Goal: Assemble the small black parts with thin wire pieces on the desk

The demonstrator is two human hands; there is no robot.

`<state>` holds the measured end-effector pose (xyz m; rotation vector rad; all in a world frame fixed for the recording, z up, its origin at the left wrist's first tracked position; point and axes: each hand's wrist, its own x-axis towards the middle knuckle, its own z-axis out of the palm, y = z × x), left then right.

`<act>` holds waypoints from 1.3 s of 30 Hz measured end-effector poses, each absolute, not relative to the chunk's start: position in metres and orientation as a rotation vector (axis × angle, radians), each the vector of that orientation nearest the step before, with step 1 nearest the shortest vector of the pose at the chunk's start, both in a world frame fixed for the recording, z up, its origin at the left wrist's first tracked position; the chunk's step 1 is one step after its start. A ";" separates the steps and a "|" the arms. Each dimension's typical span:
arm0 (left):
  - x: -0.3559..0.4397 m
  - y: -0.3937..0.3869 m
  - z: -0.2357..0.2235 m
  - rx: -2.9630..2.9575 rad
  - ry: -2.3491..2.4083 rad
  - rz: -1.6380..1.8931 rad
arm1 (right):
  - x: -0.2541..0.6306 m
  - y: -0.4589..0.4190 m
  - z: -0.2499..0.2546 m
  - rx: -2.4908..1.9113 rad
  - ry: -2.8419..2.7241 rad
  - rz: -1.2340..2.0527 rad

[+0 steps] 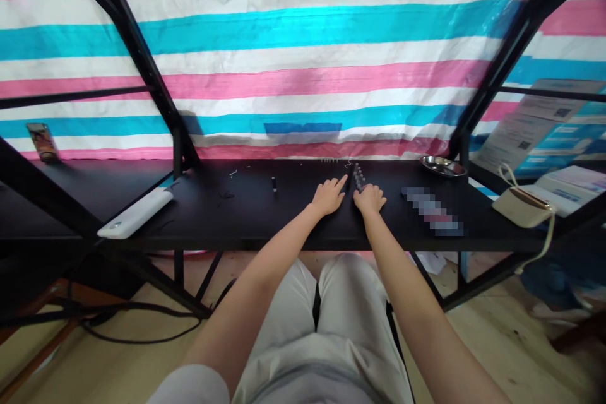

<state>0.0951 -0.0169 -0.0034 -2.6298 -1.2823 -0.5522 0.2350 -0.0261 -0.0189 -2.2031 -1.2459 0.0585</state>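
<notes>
On the black tabletop point(250, 218), my left hand point(329, 196) rests palm down with its index finger stretched forward and the others bent. Its fingertip is by a thin dark strip point(351, 177), and I cannot tell whether they touch. My right hand point(370, 199) is closed over the near end of a row of small grey knobbed pieces point(358, 175). The fingers hide that end of the row. Beyond the hands, several small pale pieces point(329, 160) line the back edge. A short black cylinder with white bands point(273, 184) stands to the left.
At the left lies a long white device point(137, 213); a phone point(43, 142) leans farther back. A round metal dish point(443, 166), a blurred-out packet point(433, 210) and a cream pouch point(523, 205) are on the right. Black frame posts point(142, 57) flank the striped sheet point(307, 31).
</notes>
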 end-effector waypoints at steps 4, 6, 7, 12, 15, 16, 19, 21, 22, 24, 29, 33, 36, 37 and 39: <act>0.111 -0.007 -0.008 -2.588 -1.337 -0.573 | 0.236 -0.026 -0.019 -2.189 -1.251 0.061; 0.115 -0.004 -0.008 -2.568 -1.310 -0.567 | 0.236 -0.026 -0.019 -2.181 -1.253 0.061; 0.116 -0.004 -0.008 -2.556 -1.285 -0.569 | 0.236 -0.026 -0.019 -2.179 -1.254 0.059; 0.113 -0.003 -0.004 -2.495 -1.141 -0.645 | 0.235 -0.027 -0.018 -2.194 -1.255 0.053; 0.101 -0.005 -0.001 -2.505 -1.058 -0.707 | 0.235 -0.028 -0.017 -2.209 -1.254 0.055; 0.094 -0.006 0.000 -2.514 -1.025 -0.730 | 0.235 -0.028 -0.017 -2.212 -1.254 0.054; 0.067 -0.010 0.002 -2.523 -0.958 -0.812 | 0.235 -0.027 -0.018 -2.214 -1.254 0.048; 0.047 -0.014 0.003 -2.517 -0.968 -0.891 | 0.235 -0.027 -0.018 -2.210 -1.251 0.047; 0.038 -0.016 0.003 -2.505 -0.994 -0.937 | 0.235 -0.027 -0.018 -2.208 -1.249 0.049; 0.024 -0.023 0.002 -2.460 -1.076 -1.049 | 0.235 -0.027 -0.019 -2.206 -1.247 0.055; 0.012 -0.036 -0.002 -2.290 -1.243 -1.344 | 0.235 -0.029 -0.019 -2.213 -1.250 0.041; 0.010 -0.037 -0.003 -2.217 -1.298 -1.440 | 0.232 -0.033 -0.016 -2.100 -1.327 0.020; 0.006 -0.035 -0.004 -2.190 -1.344 -1.519 | 0.224 -0.037 -0.012 -1.867 -1.581 -0.064; 0.004 -0.034 -0.004 -2.197 -1.348 -1.550 | 0.220 -0.038 -0.011 -1.794 -1.684 -0.100; 0.003 -0.033 -0.004 -2.225 -1.346 -1.605 | 0.211 -0.041 -0.009 -1.696 -1.865 -0.176</act>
